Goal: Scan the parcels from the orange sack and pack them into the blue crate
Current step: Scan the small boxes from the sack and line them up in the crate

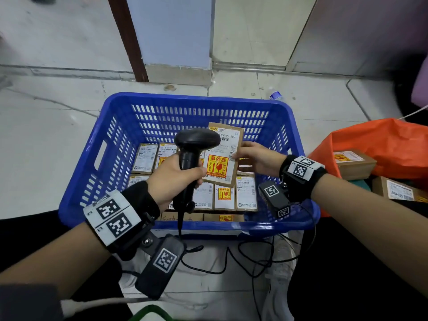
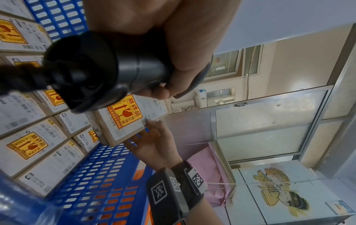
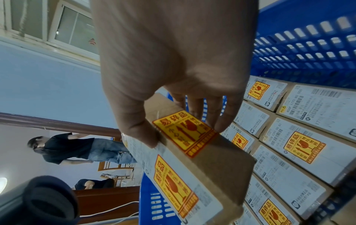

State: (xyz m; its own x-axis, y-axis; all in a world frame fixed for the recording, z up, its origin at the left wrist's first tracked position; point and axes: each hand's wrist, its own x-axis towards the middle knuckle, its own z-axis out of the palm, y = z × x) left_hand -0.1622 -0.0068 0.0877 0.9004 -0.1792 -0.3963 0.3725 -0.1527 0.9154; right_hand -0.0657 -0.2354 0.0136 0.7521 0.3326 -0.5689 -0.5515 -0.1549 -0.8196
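My left hand grips the handle of a black barcode scanner above the blue crate, its head turned toward a brown parcel with a white label and a yellow fragile sticker. My right hand holds that parcel by its right edge, label up and tilted, thumb on top. The parcel hangs just above several packed parcels in the crate. The orange sack lies at the right with parcels showing in its mouth.
The crate stands on a pale tiled floor, with black cables trailing from the scanner in front of it. A wall corner and brown door frame rise behind. A person stands in the background of the right wrist view.
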